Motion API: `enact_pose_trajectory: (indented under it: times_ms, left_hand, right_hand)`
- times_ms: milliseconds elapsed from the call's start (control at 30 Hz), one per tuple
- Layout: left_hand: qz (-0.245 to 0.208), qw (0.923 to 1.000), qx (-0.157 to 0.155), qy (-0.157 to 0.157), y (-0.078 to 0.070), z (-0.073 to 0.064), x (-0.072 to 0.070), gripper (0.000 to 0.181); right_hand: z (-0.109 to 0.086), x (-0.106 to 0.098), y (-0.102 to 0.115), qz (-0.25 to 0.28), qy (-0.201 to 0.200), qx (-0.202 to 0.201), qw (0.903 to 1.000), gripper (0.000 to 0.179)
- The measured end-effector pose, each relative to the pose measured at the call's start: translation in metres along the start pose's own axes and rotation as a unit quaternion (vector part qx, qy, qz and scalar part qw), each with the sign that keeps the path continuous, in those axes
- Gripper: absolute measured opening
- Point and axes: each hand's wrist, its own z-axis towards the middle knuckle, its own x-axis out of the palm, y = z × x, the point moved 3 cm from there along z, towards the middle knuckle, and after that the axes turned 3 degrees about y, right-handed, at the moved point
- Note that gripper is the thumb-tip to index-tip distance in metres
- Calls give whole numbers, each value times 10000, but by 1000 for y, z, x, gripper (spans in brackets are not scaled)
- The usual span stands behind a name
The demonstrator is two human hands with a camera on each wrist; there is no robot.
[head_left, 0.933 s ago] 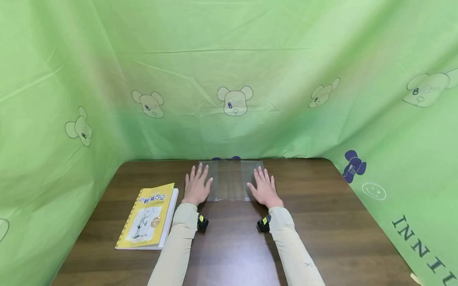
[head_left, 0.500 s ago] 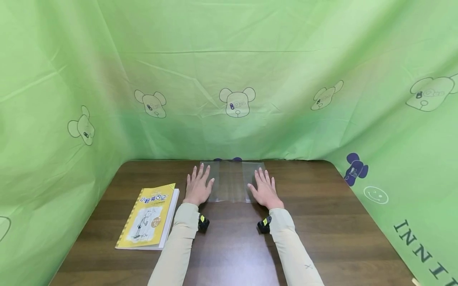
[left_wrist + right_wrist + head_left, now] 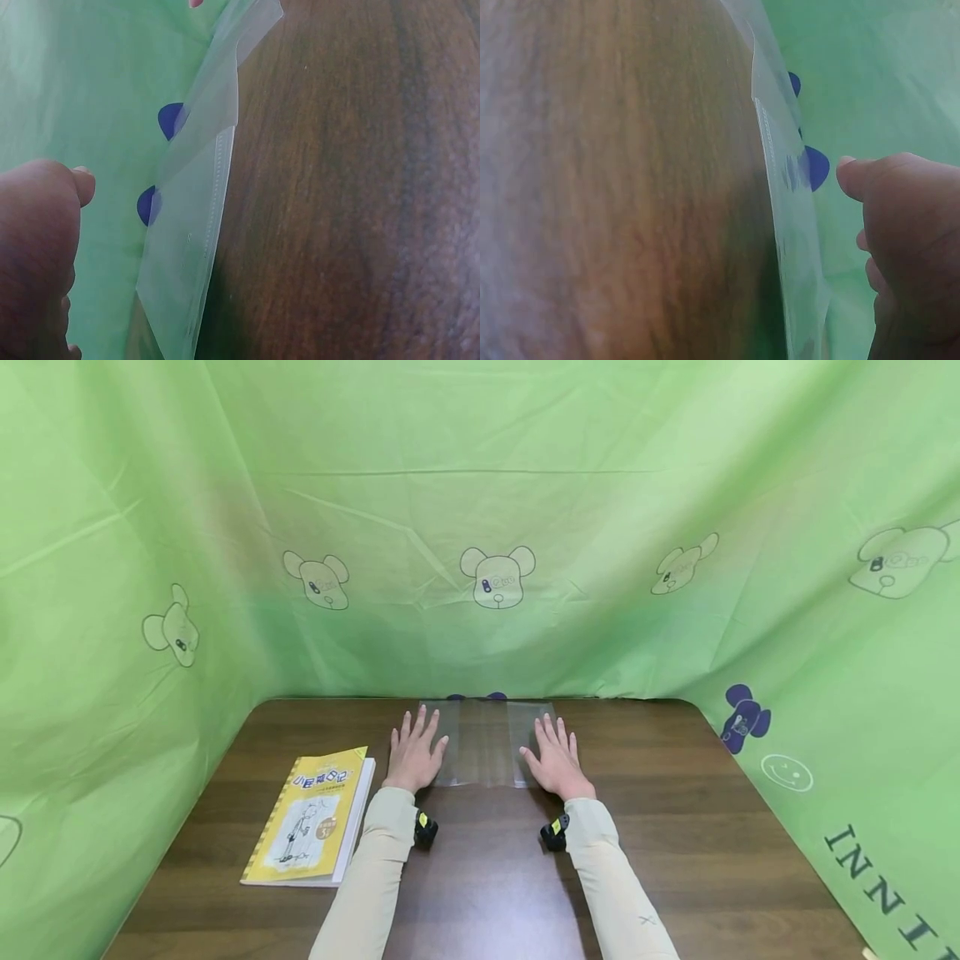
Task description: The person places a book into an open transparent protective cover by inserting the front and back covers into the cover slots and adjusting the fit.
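Observation:
A clear plastic book cover (image 3: 482, 745) lies flat at the far middle of the table, with a folded flap along its left and right sides. My left hand (image 3: 415, 755) lies palm down with fingers spread over the cover's left edge. On the opposite edge, my right hand (image 3: 557, 760) rests in the same way, its thumb pointing inward. Both wrist views show the thumb beside the cover (image 3: 187, 210), whose near edge has a fine stitched-looking seam; most other fingers are hidden there. Neither hand grips anything.
A yellow paperback book (image 3: 303, 818) with a cartoon figure on its front lies on the left of the brown wooden table (image 3: 697, 843), near my left forearm. A green cloth (image 3: 375, 635) printed with bear heads hangs behind and along both sides.
Both hands and the plastic cover stay in place. Only the head view has shifted very slightly.

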Motion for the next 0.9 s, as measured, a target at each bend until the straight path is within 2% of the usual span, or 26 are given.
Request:
enact_pose_trajectory:
  times_ms: [200, 467, 600, 767, 900]
  left_hand:
    - [8, 9999, -63, 129, 5, 2, 5, 62]
    - [-74, 9998, -83, 148, 9, 2, 7, 61]
    - [-102, 9992, -110, 357, 3, -2, 2, 61]
    - [-298, 9959, -5, 854, -10, -9, -10, 59]
    - [-764, 9911, 212, 1074, -20, -16, -25, 55]
  right_hand:
    - [0, 0, 0, 106, -27, -19, 9999, 71]
    - [1, 1, 0, 209, -17, -67, 9998, 70]
    - [1, 2, -1, 242, 6, -62, 9997, 71]
    - [0, 0, -1, 425, 68, -16, 9991, 71]
    - [-1, 1, 8, 851, 71, -121, 9963, 70]
